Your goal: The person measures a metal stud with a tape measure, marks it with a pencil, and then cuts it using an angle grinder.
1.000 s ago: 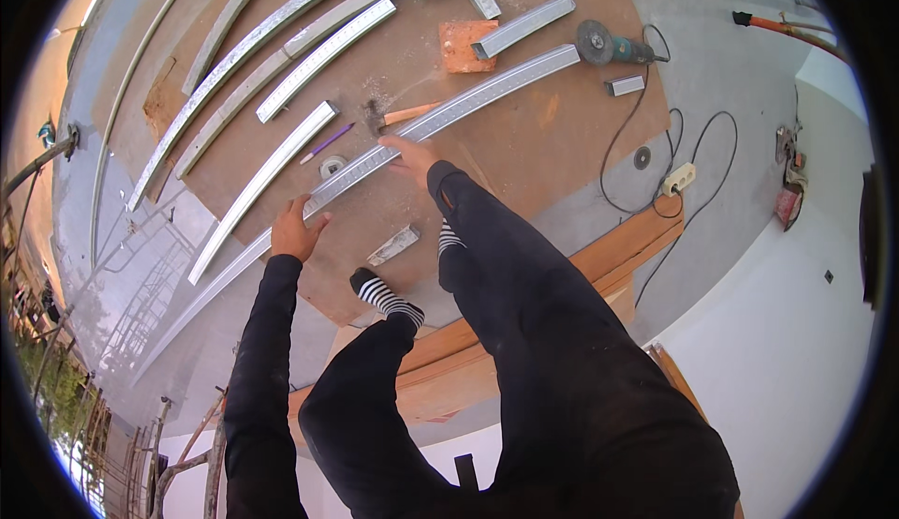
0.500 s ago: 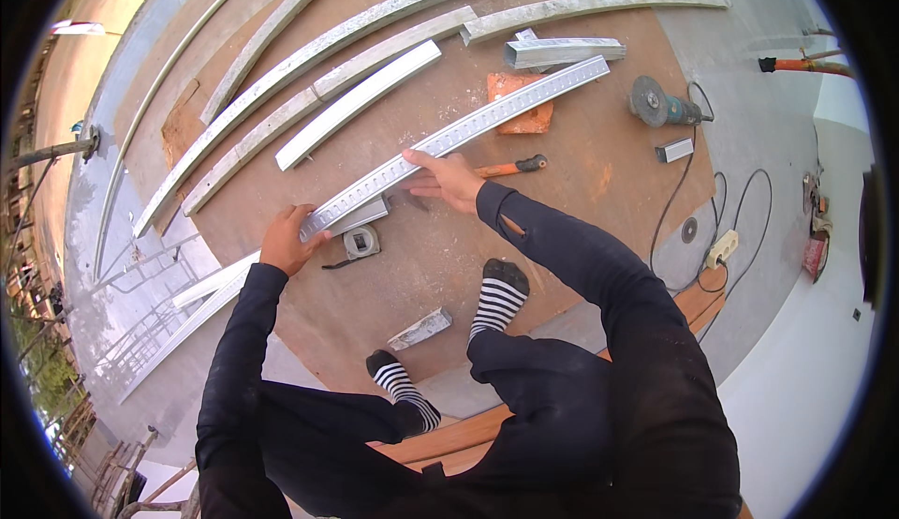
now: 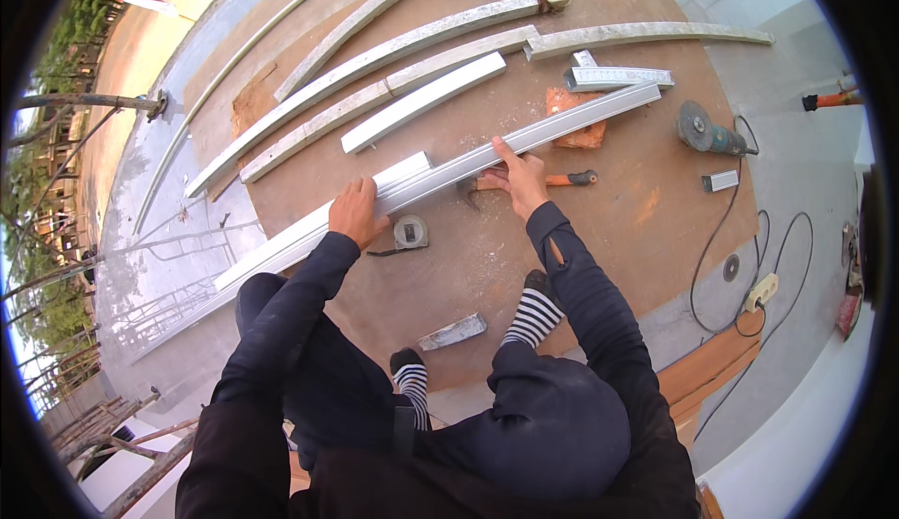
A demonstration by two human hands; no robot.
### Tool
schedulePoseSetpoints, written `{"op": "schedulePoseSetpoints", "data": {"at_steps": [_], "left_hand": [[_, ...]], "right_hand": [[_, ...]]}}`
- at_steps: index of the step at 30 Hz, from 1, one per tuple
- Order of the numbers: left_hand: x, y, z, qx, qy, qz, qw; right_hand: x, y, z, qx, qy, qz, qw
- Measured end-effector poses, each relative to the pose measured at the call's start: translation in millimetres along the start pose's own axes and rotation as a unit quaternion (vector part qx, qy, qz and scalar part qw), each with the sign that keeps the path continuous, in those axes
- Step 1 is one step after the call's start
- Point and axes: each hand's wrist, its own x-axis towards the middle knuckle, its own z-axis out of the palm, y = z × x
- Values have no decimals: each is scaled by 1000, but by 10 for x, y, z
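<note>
A long silvery-white metal channel (image 3: pixel 585 118) runs slantwise in front of me, its ridged, unslotted face showing. My left hand (image 3: pixel 357 214) grips it, fingers curled over the far side, where a shorter white metal length (image 3: pixel 405 171) lies along it. Farther right, my right hand (image 3: pixel 520 180) holds the channel, with the thumb on top and the fingers partly hidden beneath. A claw hammer with an orange and black handle (image 3: pixel 571 179) lies just behind my right hand. Close to my left hand sits a grey tape measure (image 3: pixel 410 233).
Several long bars (image 3: pixel 375 96) lie across the brown board (image 3: pixel 599 266). An orange block (image 3: pixel 574 118) is under the channel's far end. An angle grinder (image 3: pixel 716 133), its cord and a power strip (image 3: pixel 762 292) are at right. A small metal offcut (image 3: pixel 452 332) lies near my feet.
The channel has been turned over: its slotted face showed before, its ridged face shows now. My left hand has slid next to the shorter length. The whole view has shifted.
</note>
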Motion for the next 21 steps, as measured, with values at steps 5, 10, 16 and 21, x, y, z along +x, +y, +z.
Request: {"op": "schedulePoseSetpoints", "data": {"at_steps": [5,10,16,21], "left_hand": [[-84,327,-60,12,98,-27,995],[-421,615,263,-61,-39,-56,996],[-457,756,434,8,-45,-29,999],[-125,600,-101,-118,91,-109,983]], "right_hand": [[64,33,-46,-30,9,-31,999],[46,40,-36,-80,6,-31,996],[-23,0,-183,-102,-3,3,995],[52,-92,-222,-100,-30,-3,995]]}}
